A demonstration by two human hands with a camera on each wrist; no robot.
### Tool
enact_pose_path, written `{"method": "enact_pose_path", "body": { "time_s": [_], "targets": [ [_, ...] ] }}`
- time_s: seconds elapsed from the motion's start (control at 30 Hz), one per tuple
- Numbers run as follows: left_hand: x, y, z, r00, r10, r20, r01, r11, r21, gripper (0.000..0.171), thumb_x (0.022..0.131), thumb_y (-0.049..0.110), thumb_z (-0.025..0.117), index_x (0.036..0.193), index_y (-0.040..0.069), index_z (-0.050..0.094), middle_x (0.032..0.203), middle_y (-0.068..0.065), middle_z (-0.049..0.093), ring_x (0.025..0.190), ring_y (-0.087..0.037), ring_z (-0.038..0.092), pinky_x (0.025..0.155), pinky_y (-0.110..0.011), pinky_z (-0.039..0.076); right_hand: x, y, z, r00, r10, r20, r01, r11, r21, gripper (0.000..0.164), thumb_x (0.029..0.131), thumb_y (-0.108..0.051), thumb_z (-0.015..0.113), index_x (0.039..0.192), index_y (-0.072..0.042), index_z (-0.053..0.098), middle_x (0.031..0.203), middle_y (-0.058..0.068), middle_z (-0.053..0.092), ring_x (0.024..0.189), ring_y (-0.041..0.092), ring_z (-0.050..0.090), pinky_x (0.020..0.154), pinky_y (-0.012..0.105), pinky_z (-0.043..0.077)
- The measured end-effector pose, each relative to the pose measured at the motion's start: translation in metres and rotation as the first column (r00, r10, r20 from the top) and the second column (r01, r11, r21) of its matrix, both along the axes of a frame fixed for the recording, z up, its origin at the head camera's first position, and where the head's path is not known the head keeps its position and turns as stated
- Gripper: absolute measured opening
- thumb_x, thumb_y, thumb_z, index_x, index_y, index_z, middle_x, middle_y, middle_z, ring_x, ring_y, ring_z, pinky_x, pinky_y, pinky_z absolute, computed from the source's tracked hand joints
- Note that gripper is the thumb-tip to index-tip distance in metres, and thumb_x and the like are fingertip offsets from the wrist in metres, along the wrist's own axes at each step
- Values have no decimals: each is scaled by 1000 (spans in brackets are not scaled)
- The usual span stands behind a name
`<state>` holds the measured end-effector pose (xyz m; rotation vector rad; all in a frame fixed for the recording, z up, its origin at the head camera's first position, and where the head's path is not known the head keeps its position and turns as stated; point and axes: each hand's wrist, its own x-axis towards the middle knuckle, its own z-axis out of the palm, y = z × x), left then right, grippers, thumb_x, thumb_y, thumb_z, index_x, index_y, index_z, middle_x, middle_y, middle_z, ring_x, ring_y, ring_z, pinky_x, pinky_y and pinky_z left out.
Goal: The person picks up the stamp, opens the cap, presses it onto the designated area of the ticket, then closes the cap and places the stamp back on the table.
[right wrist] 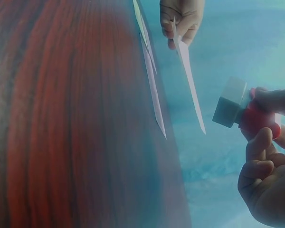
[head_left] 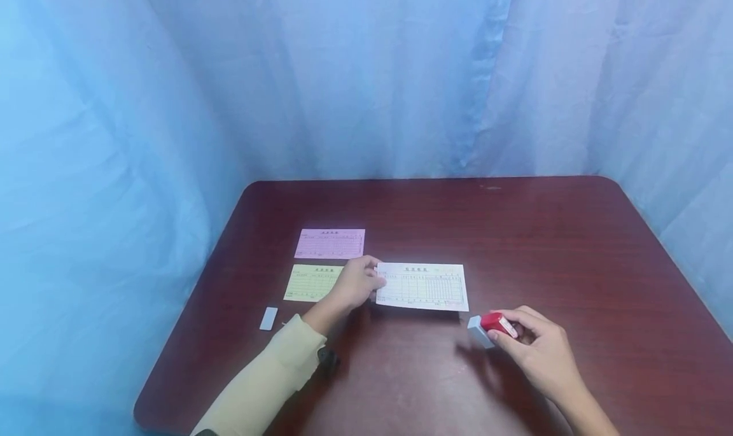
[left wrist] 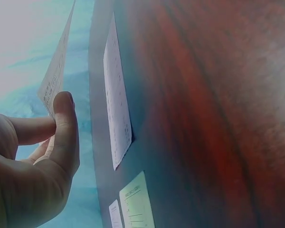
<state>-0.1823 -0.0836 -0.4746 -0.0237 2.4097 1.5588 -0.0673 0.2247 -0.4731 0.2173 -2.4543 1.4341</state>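
Pinching white slip at left edge in left hand, red stamp in right hand

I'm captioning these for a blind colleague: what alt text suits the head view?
A person's left hand pinches a white form above a dark red table while the right hand holds a red and pale grey stamp. A pink form and a pale green form lie on the left, with a small pale rectangle nearer the viewer; blue curtains hang behind.
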Motion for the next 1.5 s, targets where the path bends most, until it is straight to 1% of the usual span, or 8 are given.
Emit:
{"method": "enact_pose_path", "body": {
  "time_s": [0.13, 0.33, 0.57, 0.7, 0.97, 1.1, 1.27, 1.5],
  "targets": [
    [-6, 0, 2, 1000, 6, 1, -6, 1000, -16, 37, 88, -3, 69, 124, -2, 62, 84, -8, 67, 70, -18, 64, 63, -31, 57, 2, 1, 0, 1000, -2, -2, 2, 1000, -5, 35, 70, 5, 88, 102, -6, 77, 79, -2, 62, 64, 6, 50, 54, 18, 42],
    [-13, -1, 3, 1000, 12, 13, -12, 1000, -7, 37, 89, -2, 69, 125, -2, 61, 89, -8, 69, 75, -19, 65, 68, -32, 59, 5, 2, -1, 1000, -14, 2, 14, 1000, -4, 35, 69, 5, 88, 101, -6, 77, 78, -3, 61, 64, 6, 50, 53, 18, 42],
    [-23, -2, 5, 1000, 11, -7, -12, 1000, -19, 37, 90, -1, 69, 126, -2, 61, 90, -10, 68, 76, -20, 66, 69, -32, 59, 6, 2, -1, 1000, -22, 9, 22, 1000, -1, 35, 70, 4, 89, 101, -7, 77, 77, -3, 61, 64, 6, 50, 53, 19, 41],
    [-29, -1, 5, 1000, 12, -1, -12, 1000, -21, 38, 90, -1, 68, 127, -2, 60, 91, -10, 67, 78, -21, 66, 69, -32, 59, 7, 3, -2, 1000, -17, 19, 17, 1000, 5, 35, 70, 3, 89, 101, -8, 78, 78, -3, 61, 64, 6, 50, 54, 18, 42],
    [-50, -2, 2, 999, 27, -29, -28, 999, -32, 43, 90, -3, 66, 132, -5, 56, 96, -13, 67, 85, -24, 66, 71, -33, 60, 8, 6, -3, 1000, -27, 9, 27, 1000, 8, 36, 69, 5, 89, 101, -7, 77, 77, -3, 61, 66, 6, 50, 55, 17, 42],
    [-60, -4, -1, 998, 46, -31, -48, 998, -49, 42, 92, -1, 65, 133, -4, 56, 96, -13, 66, 83, -23, 65, 69, -32, 59, 8, 7, -3, 999, -32, 9, 31, 999, 22, 36, 69, 4, 89, 100, -8, 78, 77, -3, 61, 65, 6, 50, 54, 19, 41],
    [-68, -4, -4, 998, 56, -17, -57, 996, -68, 40, 94, 1, 63, 133, 0, 57, 96, -10, 65, 79, -20, 62, 66, -29, 57, 9, 8, -2, 999, -36, 5, 36, 999, 34, 35, 68, 3, 90, 100, -9, 78, 76, -4, 60, 64, 6, 49, 53, 21, 39],
    [-79, 1, -7, 997, 55, -58, -62, 992, -112, 40, 93, 0, 62, 132, -1, 58, 96, -11, 66, 70, -17, 56, 60, -27, 50, 10, 8, -2, 999, -42, 1, 42, 999, 30, 35, 68, 4, 90, 99, -8, 78, 75, -4, 59, 64, 6, 49, 53, 19, 40]
  ]
}}
